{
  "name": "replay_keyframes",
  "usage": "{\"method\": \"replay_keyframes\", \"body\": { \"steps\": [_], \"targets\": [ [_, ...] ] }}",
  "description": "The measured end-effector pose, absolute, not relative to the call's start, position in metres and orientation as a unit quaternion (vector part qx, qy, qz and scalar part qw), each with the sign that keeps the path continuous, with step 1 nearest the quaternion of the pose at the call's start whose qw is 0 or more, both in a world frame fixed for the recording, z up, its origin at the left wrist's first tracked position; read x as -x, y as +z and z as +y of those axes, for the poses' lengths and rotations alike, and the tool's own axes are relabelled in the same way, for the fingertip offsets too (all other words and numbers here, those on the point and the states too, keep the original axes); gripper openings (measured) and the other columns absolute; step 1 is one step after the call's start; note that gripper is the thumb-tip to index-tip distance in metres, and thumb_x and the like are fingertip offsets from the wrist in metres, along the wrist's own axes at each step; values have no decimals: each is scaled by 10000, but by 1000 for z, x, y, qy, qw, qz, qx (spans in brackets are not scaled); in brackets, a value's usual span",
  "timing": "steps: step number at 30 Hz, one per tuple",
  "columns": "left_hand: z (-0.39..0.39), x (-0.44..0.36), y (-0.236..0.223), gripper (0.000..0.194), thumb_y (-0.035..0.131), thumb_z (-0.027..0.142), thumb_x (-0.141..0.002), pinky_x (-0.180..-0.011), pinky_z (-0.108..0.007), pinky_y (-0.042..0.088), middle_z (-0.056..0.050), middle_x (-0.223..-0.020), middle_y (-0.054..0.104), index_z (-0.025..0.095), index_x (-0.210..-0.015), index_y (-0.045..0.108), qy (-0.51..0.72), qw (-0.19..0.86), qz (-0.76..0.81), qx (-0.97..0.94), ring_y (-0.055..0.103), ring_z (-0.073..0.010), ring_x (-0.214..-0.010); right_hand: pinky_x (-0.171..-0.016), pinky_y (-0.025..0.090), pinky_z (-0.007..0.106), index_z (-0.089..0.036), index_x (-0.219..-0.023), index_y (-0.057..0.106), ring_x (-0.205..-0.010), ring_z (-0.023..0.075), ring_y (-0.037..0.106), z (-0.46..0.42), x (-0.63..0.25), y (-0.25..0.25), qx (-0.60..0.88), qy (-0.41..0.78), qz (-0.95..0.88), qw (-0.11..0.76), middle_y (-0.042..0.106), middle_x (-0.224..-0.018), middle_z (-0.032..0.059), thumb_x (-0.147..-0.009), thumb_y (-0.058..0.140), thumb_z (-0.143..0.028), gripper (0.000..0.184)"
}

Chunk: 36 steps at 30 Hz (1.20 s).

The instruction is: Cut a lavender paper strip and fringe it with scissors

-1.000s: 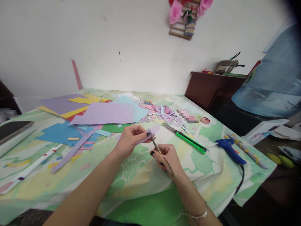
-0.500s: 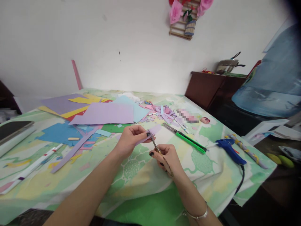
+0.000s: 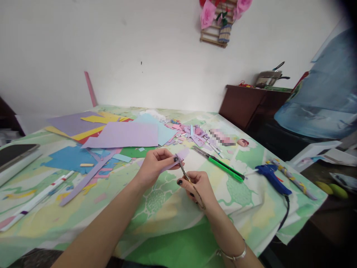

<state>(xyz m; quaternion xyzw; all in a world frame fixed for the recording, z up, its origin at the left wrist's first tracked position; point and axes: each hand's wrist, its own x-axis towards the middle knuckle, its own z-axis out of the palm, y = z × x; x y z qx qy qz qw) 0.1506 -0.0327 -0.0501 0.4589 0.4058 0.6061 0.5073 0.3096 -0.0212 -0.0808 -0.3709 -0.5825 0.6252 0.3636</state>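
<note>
My left hand [image 3: 154, 165] pinches a small lilac paper strip [image 3: 181, 155] above the table, fingers closed on it. My right hand [image 3: 199, 188] grips a small pair of scissors [image 3: 184, 172], whose blades meet the strip just beside my left fingertips. Both hands hover over the green patterned tablecloth [image 3: 173, 223] near the table's front middle.
Lilac, blue and yellow paper sheets [image 3: 122, 134] and scraps lie at the back left. Green-handled scissors [image 3: 223, 165], a blue glue gun [image 3: 272, 178] with its cord, pens and a twisted stick lie to the right. A tablet [image 3: 13, 154] sits far left. A dark cabinet stands beyond.
</note>
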Motion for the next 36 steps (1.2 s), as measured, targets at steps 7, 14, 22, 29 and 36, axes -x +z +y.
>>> {"method": "replay_keyframes", "body": {
  "steps": [7,14,22,29,36],
  "targets": [
    [-33,-151,-51,147,724,244,-678,-789,-367,548,-54,-717,704,127,-678,636,604,520,391,-460,696,-235,-783,-277,138,176,-166,-527,460,-269,21,219,-20,-310,-85,348,628,-586,375,335,-335,-99,-579,770,-401,392],
    [-31,-152,-51,146,744,226,-652,-779,-361,551,-39,-660,687,118,-653,646,605,523,397,-451,698,-232,-748,-279,137,175,-168,-528,458,-272,19,206,-20,-310,-85,347,640,-575,374,329,-331,-102,-577,772,-398,392],
    [-31,-153,-52,126,730,208,-675,-778,-346,555,-37,-677,689,118,-656,644,605,524,390,-454,698,-225,-759,-284,140,176,-169,-521,449,-281,17,204,-21,-310,-83,352,641,-571,373,329,-338,-100,-569,778,-389,399],
    [-31,-151,-52,138,727,212,-681,-772,-348,556,-39,-687,693,119,-664,628,612,516,392,-455,697,-226,-765,-295,142,175,-158,-581,485,-293,21,205,-19,-313,-89,296,641,-598,380,326,-360,-99,-664,715,-407,349],
    [-31,-150,-54,160,728,229,-690,-764,-351,559,-39,-696,695,114,-683,617,617,510,390,-456,699,-228,-759,-289,136,167,-152,-588,496,-296,17,199,-18,-313,-93,288,652,-586,385,322,-369,-103,-654,732,-326,301]
  ]
}}
